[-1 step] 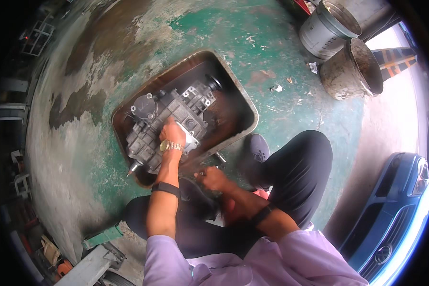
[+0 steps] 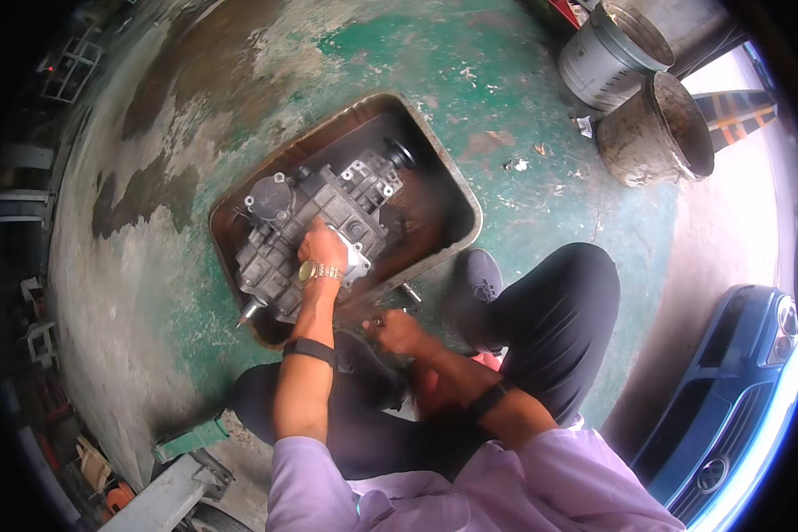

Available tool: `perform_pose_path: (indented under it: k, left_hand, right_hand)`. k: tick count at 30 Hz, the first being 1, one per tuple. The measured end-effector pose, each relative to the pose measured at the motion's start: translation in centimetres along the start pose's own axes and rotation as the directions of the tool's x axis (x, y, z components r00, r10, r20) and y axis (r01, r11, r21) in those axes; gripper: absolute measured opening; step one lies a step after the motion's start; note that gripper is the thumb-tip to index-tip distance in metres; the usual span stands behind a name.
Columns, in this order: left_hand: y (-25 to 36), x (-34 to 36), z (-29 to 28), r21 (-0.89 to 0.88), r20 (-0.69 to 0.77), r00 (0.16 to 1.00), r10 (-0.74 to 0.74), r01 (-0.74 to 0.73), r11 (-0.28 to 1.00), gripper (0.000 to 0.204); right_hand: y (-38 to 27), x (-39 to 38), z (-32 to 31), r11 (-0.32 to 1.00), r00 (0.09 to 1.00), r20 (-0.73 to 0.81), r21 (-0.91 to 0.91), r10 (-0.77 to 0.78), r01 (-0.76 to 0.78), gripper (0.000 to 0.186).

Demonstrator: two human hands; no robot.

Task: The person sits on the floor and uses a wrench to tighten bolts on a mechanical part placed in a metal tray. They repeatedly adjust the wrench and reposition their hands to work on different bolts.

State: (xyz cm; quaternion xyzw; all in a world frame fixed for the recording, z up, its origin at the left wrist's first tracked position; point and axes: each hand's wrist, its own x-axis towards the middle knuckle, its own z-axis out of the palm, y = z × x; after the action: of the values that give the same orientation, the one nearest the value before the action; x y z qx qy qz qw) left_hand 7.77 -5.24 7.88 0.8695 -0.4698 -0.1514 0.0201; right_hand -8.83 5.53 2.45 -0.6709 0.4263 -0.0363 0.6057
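Note:
A grey metal gearbox [image 2: 346, 208] lies tilted in a rusty, rectangular metal drip pan [image 2: 466, 199]. My left hand [image 2: 324, 246] is closed against the housing, beside a bright flange with bolt holes [image 2: 357, 254]; whatever its fingers grip is hidden beneath them. Just outside the pan's near edge, my right hand [image 2: 397, 332] is curled round a small dark metal piece too small to name. A short silvery metal cylinder [image 2: 410, 293] shows between that hand and the pan. At the gearbox's near left end, a pointed shaft [image 2: 253, 308] reaches over the pan's rim.
My shoe [image 2: 479, 275] and bent knee [image 2: 576, 284] are right of the pan. Two dirty buckets [image 2: 634, 142] stand at the far right, with a blue car front [image 2: 727, 390] nearer. A metal frame [image 2: 164, 496] sits at the lower left. Worn green paint covers the floor [image 2: 523, 213].

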Motion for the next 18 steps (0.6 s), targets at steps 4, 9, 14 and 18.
perform_pose_path:
  k: [4,9,14,18]
  left_hand:
    - [0.3,0.1,-0.5,0.039,0.038,0.996,-0.080,0.078,0.996,0.029]
    - [0.1,-0.3,-0.2,-0.013,-0.054,0.998,0.032,-0.033,0.999,0.029]
    - [-0.4,0.1,0.1,-0.019,-0.063,0.995,0.079,-0.080,0.997,0.027]
    - [0.1,0.0,-0.4,0.013,0.000,1.000,-0.025,0.025,1.000,0.028]
  right_hand:
    - [-0.1,0.1,-0.1,0.996,0.997,0.022,0.052,0.070,-0.071,0.049]
    - [-0.9,0.0,-0.5,0.985,0.980,0.098,0.013,0.171,-0.173,0.050]
    - [-0.8,-0.1,-0.4,0.985,0.982,0.089,0.015,0.168,-0.170,0.052]
    - [-0.2,0.0,-0.1,0.996,0.996,0.028,0.025,0.085,-0.086,0.047]
